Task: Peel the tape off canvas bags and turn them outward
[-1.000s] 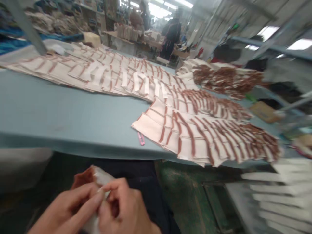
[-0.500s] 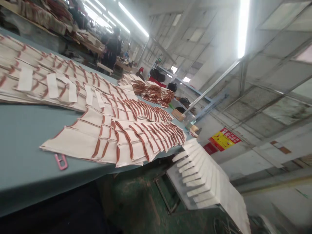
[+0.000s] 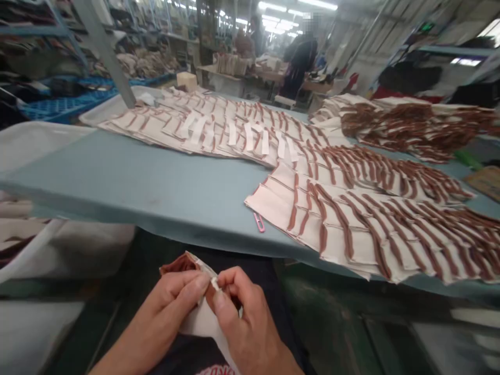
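Both hands meet low in the middle, in front of the table's near edge, on one cream fabric piece (image 3: 199, 319) with brown edging. My left hand (image 3: 170, 302) pinches its upper edge between thumb and fingers. Close beside it, my right hand (image 3: 246, 317) is closed on the same edge, with a small white bit showing at the fingertips. The piece hangs below the fingers and its brown part is folded at the top left. On the table, overlapping cream pieces with brown edges (image 3: 347, 224) spread to the right. A pink slotted tool (image 3: 259, 222) lies at their left corner.
The blue-green table (image 3: 164, 182) spans the view. White paper strips (image 3: 249, 136) lie on a further row of pieces. Brown and cream bundles (image 3: 410, 122) are piled at the back right. White bins (image 3: 89, 250) stand at the left. A person (image 3: 299, 62) stands far back.
The view has swung left and down and levelled out. Both hands, out of sight before, now show holding a fabric piece. The pieces on the table look unchanged.
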A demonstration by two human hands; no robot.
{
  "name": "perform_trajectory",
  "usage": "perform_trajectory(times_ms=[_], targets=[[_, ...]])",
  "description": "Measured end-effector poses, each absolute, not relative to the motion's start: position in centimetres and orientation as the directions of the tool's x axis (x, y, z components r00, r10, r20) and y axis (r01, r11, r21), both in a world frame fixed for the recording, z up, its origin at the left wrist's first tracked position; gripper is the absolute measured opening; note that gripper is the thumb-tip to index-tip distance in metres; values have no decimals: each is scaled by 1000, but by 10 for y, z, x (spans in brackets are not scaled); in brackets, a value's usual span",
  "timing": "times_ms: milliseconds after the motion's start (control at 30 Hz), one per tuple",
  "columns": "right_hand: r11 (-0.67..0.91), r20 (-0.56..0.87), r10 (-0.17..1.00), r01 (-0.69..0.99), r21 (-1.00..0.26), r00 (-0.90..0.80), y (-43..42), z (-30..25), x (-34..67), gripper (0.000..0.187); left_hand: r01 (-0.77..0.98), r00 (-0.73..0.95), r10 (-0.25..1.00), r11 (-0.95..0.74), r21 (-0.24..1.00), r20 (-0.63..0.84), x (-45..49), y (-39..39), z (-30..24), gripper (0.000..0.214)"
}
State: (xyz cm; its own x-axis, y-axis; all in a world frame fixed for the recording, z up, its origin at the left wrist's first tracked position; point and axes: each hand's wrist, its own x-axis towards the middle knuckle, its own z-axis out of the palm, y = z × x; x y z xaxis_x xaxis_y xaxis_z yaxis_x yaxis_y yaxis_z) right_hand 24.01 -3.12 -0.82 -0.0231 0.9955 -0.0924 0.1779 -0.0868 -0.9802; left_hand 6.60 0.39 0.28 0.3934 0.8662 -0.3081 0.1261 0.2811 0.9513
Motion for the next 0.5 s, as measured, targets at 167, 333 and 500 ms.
perform_trajectory(times_ms=[167,333,500], targets=[[-147,-160,986,191,-971,-56,-28,-7,243,31,190,382,864,273,943,-327,55,9,-14,75],[-160,-175,982,172,-972,-74,-22,-11,243,29,237,393,876,195,952,-278,60,11,-7,70],[-112,-97,993,299,-948,64,-26,-29,233,28,186,345,911,170,968,-227,63,9,-15,68]])
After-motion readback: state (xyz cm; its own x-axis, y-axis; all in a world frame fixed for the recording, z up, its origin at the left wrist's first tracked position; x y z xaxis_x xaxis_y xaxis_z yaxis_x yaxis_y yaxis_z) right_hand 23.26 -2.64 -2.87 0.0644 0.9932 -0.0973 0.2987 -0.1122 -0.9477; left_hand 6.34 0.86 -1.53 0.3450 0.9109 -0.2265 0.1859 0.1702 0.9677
